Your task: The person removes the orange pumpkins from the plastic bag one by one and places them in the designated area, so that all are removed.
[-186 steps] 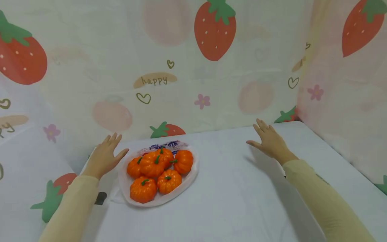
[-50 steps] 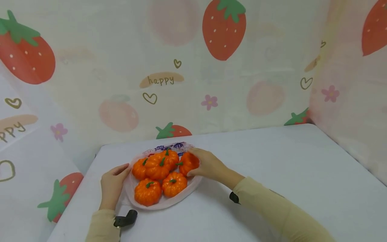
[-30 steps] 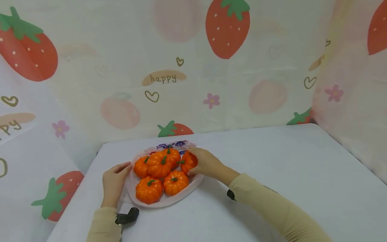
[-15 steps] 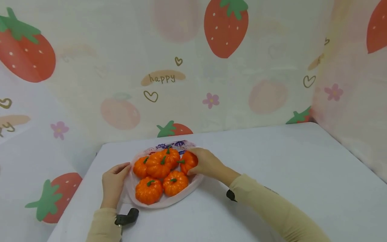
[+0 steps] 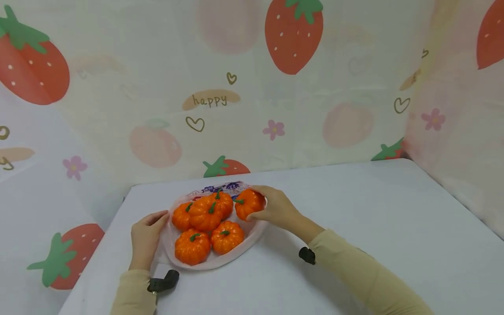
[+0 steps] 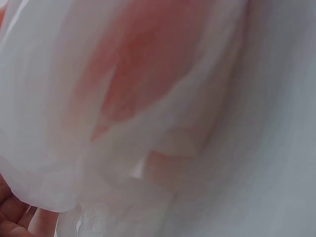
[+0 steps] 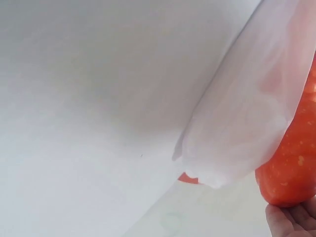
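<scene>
Several small orange pumpkins (image 5: 192,247) with green stems lie in a whitish plastic bag (image 5: 222,262), its mouth spread wide and blue print showing at the back. My right hand (image 5: 282,212) grips one pumpkin (image 5: 250,204) from its right side, at the bag's right part and slightly raised. In the right wrist view, fingertips (image 7: 281,222) touch that pumpkin's lower end, beside the bag's film. At the bag's left edge, my left hand (image 5: 145,236) pinches the rim between thumb and fingers. The left wrist view shows curled fingers (image 6: 42,222) against the thin film, with blurred orange behind it.
The bag stands on a white-covered table (image 5: 354,210), left of the middle. A cloth backdrop (image 5: 299,100) printed with strawberries rises behind and along both sides. Dark wrist-worn devices (image 5: 163,282) sit below both sleeves.
Both hands came from apart in the air to the bag; the right took hold of the rightmost pumpkin. In the last half second that pumpkin rose slightly, up and right. The left hand stays.
</scene>
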A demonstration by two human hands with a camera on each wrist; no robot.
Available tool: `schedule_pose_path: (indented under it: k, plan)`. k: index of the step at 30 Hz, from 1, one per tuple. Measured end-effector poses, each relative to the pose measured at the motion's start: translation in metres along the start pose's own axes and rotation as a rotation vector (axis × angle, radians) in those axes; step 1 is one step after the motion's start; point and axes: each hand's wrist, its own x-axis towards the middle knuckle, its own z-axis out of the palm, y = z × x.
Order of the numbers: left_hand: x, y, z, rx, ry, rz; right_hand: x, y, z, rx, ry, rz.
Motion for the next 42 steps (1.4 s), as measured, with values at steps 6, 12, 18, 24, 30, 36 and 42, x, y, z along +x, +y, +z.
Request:
schedule_pose_path:
  k: [6,12,18,24,30,36,42]
  plan:
    - [0.002,-0.003,0.001,-0.016,0.01,0.02,-0.006,0.004,-0.01,0.002,0.062,-0.043]
    - [0.001,0.0,0.0,-0.016,0.015,0.016,-0.012,0.007,-0.021,0.053,0.128,-0.015]
    - [0.0,0.002,-0.001,-0.005,0.017,0.01,-0.013,0.016,-0.031,0.165,0.17,0.045]
    - [-0.002,0.003,-0.001,-0.011,0.006,-0.001,-0.016,0.029,-0.041,0.304,0.237,0.094]
    - [-0.003,0.001,-0.001,-0.004,0.011,0.01,-0.023,0.041,-0.051,0.349,0.272,0.155]
    - [-0.003,0.001,-0.001,-0.005,0.013,0.019,-0.027,0.051,-0.061,0.356,0.295,0.192]
    - [-0.002,0.003,0.0,0.002,0.016,0.015,-0.03,0.062,-0.068,0.352,0.301,0.228]
